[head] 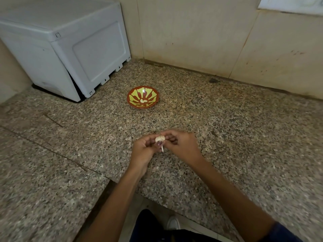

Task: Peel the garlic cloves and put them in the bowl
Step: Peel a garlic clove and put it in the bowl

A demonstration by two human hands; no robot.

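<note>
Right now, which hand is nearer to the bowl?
Left, though only slightly. The left hand sits almost straight in front of the bowl; the right hand is off to its right. Both hold the garlic, well short of the bowl.

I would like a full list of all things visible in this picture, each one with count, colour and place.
bowl: one, red-brown with yellow pattern, on the counter, beyond the hands
peeled clove: one, pale, inside the bowl
garlic: one, whitish, held between both hands
white box: one, far left on the counter
counter: one, speckled granite
wall: beige tiles, behind the counter
shoe: one, white, on the floor below
left hand: one, grips the garlic
right hand: one, pinches the garlic
</note>
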